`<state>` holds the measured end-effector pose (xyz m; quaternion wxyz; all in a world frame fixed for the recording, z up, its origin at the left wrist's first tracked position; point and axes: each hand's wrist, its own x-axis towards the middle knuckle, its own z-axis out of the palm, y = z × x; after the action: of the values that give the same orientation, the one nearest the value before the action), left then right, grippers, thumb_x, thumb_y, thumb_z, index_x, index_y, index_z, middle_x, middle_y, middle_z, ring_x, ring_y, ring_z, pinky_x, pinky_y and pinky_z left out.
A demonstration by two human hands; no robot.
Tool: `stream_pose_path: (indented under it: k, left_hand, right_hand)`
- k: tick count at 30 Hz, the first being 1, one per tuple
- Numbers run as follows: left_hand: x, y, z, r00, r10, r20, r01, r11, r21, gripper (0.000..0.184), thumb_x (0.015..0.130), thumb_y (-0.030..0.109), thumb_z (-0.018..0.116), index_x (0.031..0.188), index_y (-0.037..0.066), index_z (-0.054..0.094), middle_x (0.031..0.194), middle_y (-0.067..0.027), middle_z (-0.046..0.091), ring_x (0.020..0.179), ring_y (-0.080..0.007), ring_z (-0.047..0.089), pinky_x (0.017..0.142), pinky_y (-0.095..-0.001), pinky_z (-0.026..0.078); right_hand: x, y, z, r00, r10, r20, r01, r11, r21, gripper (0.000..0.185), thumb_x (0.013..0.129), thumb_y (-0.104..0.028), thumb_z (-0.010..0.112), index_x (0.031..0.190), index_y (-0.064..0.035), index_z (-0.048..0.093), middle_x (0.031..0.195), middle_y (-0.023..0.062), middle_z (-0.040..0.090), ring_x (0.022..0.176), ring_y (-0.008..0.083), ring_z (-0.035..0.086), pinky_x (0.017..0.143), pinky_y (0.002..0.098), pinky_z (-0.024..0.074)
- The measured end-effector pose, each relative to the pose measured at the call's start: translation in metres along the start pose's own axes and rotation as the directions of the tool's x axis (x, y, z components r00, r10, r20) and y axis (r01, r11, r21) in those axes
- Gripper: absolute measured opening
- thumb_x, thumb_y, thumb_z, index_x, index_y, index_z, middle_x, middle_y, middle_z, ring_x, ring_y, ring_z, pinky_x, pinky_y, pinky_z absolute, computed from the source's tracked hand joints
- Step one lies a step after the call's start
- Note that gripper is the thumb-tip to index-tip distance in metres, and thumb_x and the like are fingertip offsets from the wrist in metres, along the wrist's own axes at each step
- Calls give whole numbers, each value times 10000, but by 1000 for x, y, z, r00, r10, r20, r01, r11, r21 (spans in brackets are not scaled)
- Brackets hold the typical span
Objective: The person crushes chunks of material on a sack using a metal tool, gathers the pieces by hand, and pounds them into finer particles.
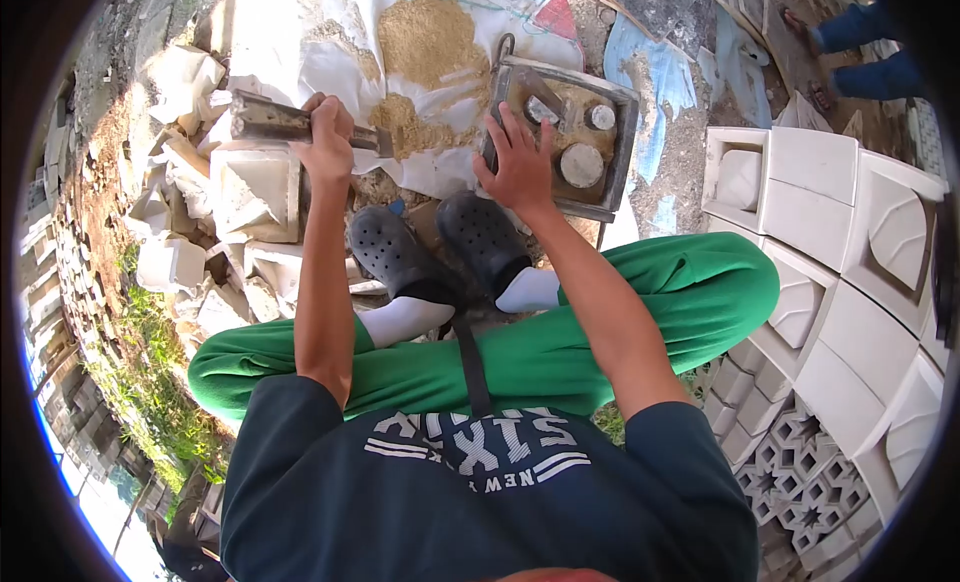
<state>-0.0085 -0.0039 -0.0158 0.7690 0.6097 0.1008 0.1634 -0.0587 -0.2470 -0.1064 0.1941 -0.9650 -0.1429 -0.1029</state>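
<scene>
My left hand [328,142] is closed round a dark bar-shaped tool [270,120], thick at its left end and narrower at its right. It holds the tool level above broken pale blocks. My right hand [522,167] lies with fingers spread over the left side of a rectangular dark-framed mould [622,142]. Inside the mould is brown sandy material, with two round pale pieces, a larger one [581,167] and a smaller one [601,118]. An angular piece [541,110] sits near my fingertips, partly hidden by them.
Brown sand [430,42] is spread on a white sheet [340,67] ahead. Broken pale blocks [255,197] lie at left. Cast blocks [815,177] are stacked at right, above star-patterned ones [800,472]. Another person's legs [865,57] show at top right.
</scene>
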Motion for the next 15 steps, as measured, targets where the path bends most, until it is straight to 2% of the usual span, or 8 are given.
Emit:
stream_pose_path:
  k: [2,4,6,8,9,11,14,15]
  left_hand:
    - [-3,37,10,1000,-5,1,5,998,68,297,831,102,451,578,99,295,510,17,300,459,-81,262,438,-256,231]
    - [1,52,13,1000,11,17,-10,1000,-12,299,833,105,447,574,100,297,508,14,300,463,-84,266,448,-251,240]
    - [7,9,-6,997,65,40,-62,995,-74,294,832,100,442,576,100,298,506,12,298,464,-86,264,447,-250,237]
    - [13,-48,-25,996,68,54,-71,997,44,297,830,92,439,568,99,298,498,11,296,452,-88,270,434,-255,240]
    - [11,-37,-23,996,79,52,-81,996,44,297,830,92,439,568,99,298,498,11,296,452,-88,270,434,-255,240]
    - [14,-21,-13,999,5,-53,-5,1000,13,305,831,85,435,557,95,302,490,9,297,433,-87,276,417,-261,242]
    - [11,28,1,998,11,-57,-11,1000,7,314,836,91,433,548,92,308,483,8,298,417,-91,277,405,-267,243]
    - [7,51,12,997,30,-71,-23,995,95,308,838,104,437,555,90,318,485,5,310,419,-89,279,409,-265,242]
  right_hand:
    - [-2,0,1,1000,9,16,-9,1000,-2,545,800,-383,561,1262,-106,484,1379,105,411,1188,245,467,1074,558,155]
    - [2,0,2,1000,-1,5,1,1000,-9,546,799,-383,561,1263,-106,484,1380,103,411,1191,243,466,1075,557,153]
    - [1,0,0,1000,7,19,-7,1000,-13,552,800,-387,561,1268,-105,480,1382,101,408,1194,245,466,1073,558,155]
    - [0,-1,-2,1000,5,20,-5,1000,-14,554,801,-390,562,1270,-106,479,1383,102,408,1195,246,466,1074,559,153]
    - [1,-2,-3,1000,3,20,-3,1000,-18,557,801,-392,562,1272,-107,477,1383,102,408,1196,247,466,1075,559,151]
    - [6,-1,-4,1000,-7,-7,7,1000,-14,548,795,-380,564,1262,-104,485,1373,114,416,1194,253,466,1074,564,158]
    - [7,1,-2,1000,-1,-6,1,1000,2,539,787,-364,567,1252,-103,493,1365,125,423,1195,260,465,1077,569,161]
    - [1,-2,-1,1000,-1,-5,1,1000,8,540,785,-361,568,1254,-104,492,1366,125,421,1197,261,464,1079,568,157]
